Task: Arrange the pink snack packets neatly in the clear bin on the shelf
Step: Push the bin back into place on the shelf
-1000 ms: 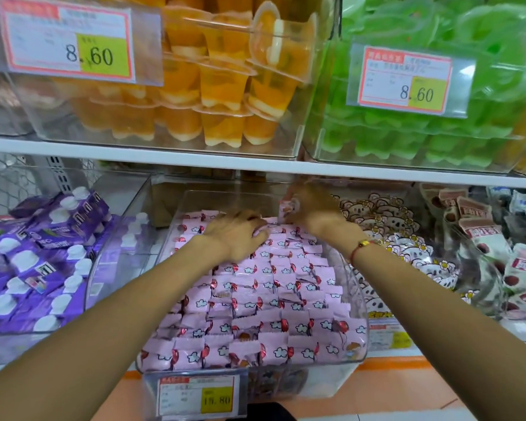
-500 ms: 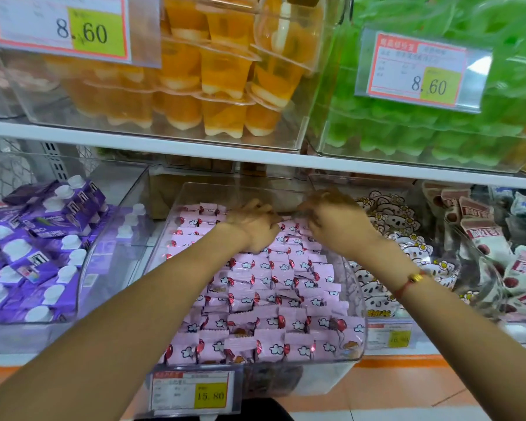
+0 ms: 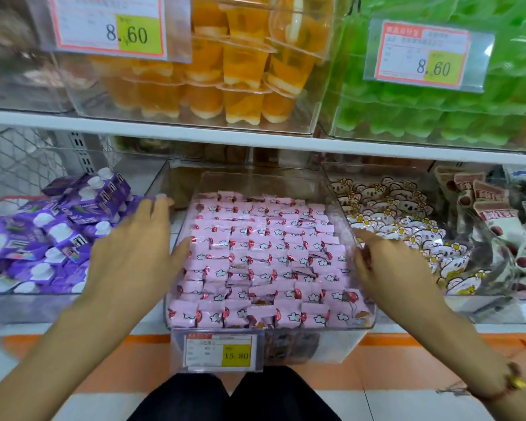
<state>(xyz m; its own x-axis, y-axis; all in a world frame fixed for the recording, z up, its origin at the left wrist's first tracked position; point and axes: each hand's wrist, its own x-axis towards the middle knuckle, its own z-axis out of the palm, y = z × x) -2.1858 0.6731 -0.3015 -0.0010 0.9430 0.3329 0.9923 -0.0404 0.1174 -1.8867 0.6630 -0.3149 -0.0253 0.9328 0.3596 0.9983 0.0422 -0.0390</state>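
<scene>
pink snack packets (image 3: 255, 256) | left hand (image 3: 131, 253), right hand (image 3: 392, 268) flank clear bin (image 3: 340, 202), fingers extended

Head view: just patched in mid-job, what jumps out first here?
The clear bin at centre, pulled out from the lower shelf, is packed with neat rows of pink packets. The left hand and right hand sit at its two sides, fingers straight. Above, orange jelly cups and green jellies fill the upper shelf, both tagged 8.60.

One head-worn wide-angle view looks forward and down, close to the shelf (image 3: 255, 144). The clear bin (image 3: 334, 189) fills the frame's centre.
</scene>
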